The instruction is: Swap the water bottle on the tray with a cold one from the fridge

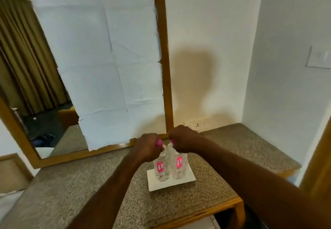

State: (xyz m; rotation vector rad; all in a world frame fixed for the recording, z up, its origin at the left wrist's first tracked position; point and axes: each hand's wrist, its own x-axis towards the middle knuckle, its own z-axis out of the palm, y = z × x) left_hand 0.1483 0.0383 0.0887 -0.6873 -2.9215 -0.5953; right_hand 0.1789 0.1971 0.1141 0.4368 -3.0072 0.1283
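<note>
On tray (pixel 189 180): two gripped bottles (pixel 161 166), mid-counter (pixel 89 184).

speckled granite counter (pixel 232 144) with wood edging, set into a white-walled corner. wood-framed mirror (pixel 26 135) leans behind it, mostly covered by white paper (pixel 100 64); brown curtains (pixel 23 58) reflected. socket (pixel 200 124) low on wall, switch plate (pixel 318 57) right.

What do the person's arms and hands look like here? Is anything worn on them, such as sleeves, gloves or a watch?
Both forearms are bare as far as the picture shows; no sleeve is visible. The left hand and the right hand wear no gloves. I see no watch, bracelet or ring, though the image is somewhat blurred and the fingers are curled away from view.
</note>
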